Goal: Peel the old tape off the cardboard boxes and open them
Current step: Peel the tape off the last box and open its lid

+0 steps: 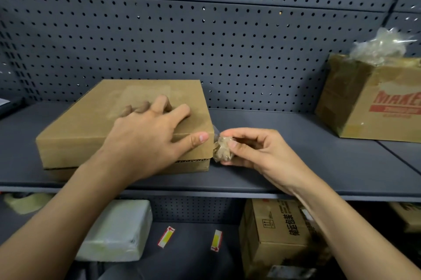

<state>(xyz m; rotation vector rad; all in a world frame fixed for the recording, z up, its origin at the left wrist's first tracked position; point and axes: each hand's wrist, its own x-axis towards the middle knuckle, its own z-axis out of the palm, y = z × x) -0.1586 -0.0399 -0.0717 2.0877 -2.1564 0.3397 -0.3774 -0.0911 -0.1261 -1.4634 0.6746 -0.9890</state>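
A flat brown cardboard box point(91, 127) lies on the grey shelf point(296, 165). My left hand point(150, 133) rests flat on its lid, fingers spread, thumb along the front right edge. Just off the box's right front corner, my right hand point(257, 149) pinches a crumpled wad of clear tape point(222, 151). A thin strip of tape still runs from the wad to the box's corner. The lid's front edge shows bare corrugated board.
A second cardboard box point(364, 106) with red print stands at the right, a heap of crumpled tape point(382, 44) on top. Behind is a pegboard wall point(205, 40). On the lower shelf sit a white wrapped parcel point(118, 231) and a printed box point(280, 234).
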